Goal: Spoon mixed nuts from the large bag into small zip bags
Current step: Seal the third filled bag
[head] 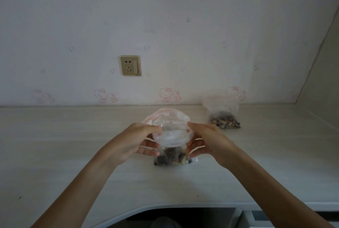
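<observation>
Holding one small zip bag [173, 147] upright on the desk [73, 145], both hands grip its top edge: left hand [135, 140] pinching the left corner, right hand [207, 139] pinching the right, thumbs and fingers clamped on the plastic at the zip line.

Contents: a modest layer of mixed nuts [171, 159] at the bottom of this bag, which touches the desk just in front of the person.

Second bag [222, 116]: standing apart at rear right, near the wall [165, 26], nuts in its lower part; whether its zip is sealed cannot be told.

Behind the held bag: a larger crumpled clear bag [165, 116] with a pinkish rim, likely the supply bag; its contents are hidden.

Spoon: none visible.

Progress, as judged: at least two bags hold nuts; the held one appears to be at the sealing or opening stage. Empty bags left to fill are not in view.
</observation>
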A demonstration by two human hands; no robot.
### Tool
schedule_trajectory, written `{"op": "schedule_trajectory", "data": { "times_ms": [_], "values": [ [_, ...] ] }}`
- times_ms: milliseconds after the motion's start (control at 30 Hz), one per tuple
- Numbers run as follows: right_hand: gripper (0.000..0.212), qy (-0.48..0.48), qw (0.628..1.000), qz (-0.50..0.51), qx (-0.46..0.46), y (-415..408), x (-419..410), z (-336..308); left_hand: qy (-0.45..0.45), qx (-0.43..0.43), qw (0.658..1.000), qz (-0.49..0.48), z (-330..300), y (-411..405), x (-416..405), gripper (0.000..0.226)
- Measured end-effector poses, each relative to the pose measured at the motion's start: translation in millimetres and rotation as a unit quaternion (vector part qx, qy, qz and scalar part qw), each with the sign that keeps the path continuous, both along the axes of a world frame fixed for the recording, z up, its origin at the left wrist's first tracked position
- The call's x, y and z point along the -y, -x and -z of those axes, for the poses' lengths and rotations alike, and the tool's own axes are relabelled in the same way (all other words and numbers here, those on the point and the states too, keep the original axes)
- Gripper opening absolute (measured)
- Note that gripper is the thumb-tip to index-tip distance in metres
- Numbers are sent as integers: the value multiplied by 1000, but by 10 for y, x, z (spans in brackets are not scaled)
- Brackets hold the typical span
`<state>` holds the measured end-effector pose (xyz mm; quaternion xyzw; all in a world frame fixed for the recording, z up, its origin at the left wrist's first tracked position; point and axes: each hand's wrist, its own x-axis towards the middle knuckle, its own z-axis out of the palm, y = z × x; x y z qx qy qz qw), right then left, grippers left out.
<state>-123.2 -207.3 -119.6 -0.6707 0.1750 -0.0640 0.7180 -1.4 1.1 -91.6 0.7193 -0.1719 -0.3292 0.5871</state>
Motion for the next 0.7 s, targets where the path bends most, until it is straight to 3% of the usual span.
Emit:
{"op": "schedule_trajectory", "data": {
  "times_ms": [100, 167, 300, 500, 600, 700],
  "values": [
    [34, -171, 985, -16, -1, 10, 56, 53, 84, -133, 987, 34, 43, -53, -60, 39],
    [28, -230, 973, -29, 7, 9, 62, 90, 123, -186, 973, 51, 99, -77, -94, 38],
    [24, -270, 960, -55, 40, 7, 27, 145, 157, -177, 971, 32, 242, -90, -102, 30],
    [22, -250, 963, -71, 69, -27, -11, 142, 167, -134, 977, -11, 262, -75, -45, 32],
    [21, -197, 976, -59, 76, -43, -70, 112, 145, -88, 985, -24, 199, -53, -14, 28],
    [5, -78, 993, 32, 87, -29, -131, 33, 93, -3, 994, -51, 149, -38, -2, 24]
  ]
}}
